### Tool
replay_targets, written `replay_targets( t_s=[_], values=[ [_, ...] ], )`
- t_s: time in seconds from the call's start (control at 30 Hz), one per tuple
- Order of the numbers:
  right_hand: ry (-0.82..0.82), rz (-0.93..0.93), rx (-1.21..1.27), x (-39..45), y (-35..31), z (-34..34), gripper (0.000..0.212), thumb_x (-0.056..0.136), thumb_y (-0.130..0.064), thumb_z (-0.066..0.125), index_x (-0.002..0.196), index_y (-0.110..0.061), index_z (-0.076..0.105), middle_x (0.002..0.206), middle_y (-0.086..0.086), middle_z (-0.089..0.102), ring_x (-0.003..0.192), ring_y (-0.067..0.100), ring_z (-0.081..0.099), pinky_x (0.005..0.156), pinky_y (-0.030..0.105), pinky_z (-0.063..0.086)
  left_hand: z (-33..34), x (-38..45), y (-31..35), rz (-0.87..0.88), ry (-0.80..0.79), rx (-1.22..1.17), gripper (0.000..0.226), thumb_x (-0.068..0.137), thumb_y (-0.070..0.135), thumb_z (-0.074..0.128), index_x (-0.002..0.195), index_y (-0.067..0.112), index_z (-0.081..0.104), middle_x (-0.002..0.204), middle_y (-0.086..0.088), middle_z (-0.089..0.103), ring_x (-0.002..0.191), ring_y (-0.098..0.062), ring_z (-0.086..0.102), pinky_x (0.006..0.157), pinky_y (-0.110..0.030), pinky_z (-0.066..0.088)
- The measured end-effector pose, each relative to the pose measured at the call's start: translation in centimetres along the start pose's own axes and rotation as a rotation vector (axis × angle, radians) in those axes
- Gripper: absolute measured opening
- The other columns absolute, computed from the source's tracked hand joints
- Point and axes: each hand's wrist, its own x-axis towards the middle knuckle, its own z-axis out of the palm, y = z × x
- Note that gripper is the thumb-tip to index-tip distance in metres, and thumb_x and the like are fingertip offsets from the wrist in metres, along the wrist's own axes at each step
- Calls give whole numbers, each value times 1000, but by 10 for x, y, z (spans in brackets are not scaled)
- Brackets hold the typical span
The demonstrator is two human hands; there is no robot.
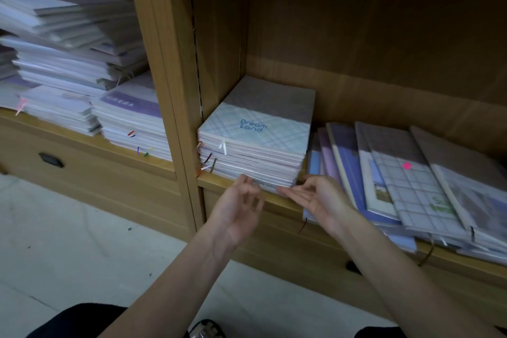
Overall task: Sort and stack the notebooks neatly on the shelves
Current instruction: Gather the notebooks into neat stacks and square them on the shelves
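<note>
Neat stack (255, 143): notebooks piled flat at the left end of the shelf (277, 202), against the upright divider; top cover reads "Dream Land".
Left hand (237, 207): fingers loosely curled, holding nothing, at the stack's front bottom edge.
Right hand (315, 196): palm up, fingers relaxed, fingertips at the stack's front right corner.
Loose notebooks (406, 186): fanned and overlapping along the shelf's right part, overhanging its front edge.
</note>
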Motion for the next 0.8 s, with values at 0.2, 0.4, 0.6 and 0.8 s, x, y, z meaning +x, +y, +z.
replay_targets(
  t_s=[0.2, 0.4, 0.6, 0.8],
  values=[
    [-55, -64, -106, 9, -29, -2, 62, 96, -46, 42, 147, -19, 20, 110, 37, 57, 86, 37, 68, 75, 36, 57, 5, 0, 17, 18, -19, -99, 69, 70, -14, 40, 134, 12, 43, 126, 1, 52, 127, -15, 42, 102, -34, 33],
    [-143, 17, 48, 15, -21, 11, 63, 84, -55, 55, 137, -26, 39, 125, 16, 56, 108, 32, 58, 87, 46, 50, -15, 5, 9, -44, 7, -41, 60, 82, -15, 35, 136, 9, 42, 138, -3, 48, 127, -16, 43, 106, -34, 32],
    [-66, -59, -84, 24, -21, 32, 46, 81, -22, 69, 124, -14, 54, 108, 8, 68, 94, 23, 66, 75, 38, 54, -18, 4, 25, 30, 86, -79, 49, 87, -6, 45, 135, 4, 40, 127, -10, 55, 107, -17, 56, 102, -30, 38],
    [-106, -235, -204, 15, -23, 23, 64, 79, -23, 70, 137, -20, 43, 126, 2, 60, 110, 19, 59, 97, 41, 47, -9, -12, 22, 91, 28, -46, 69, 83, -9, 48, 144, 16, 31, 101, 1, 65, 99, -8, 59, 98, -25, 36]
  ],
)
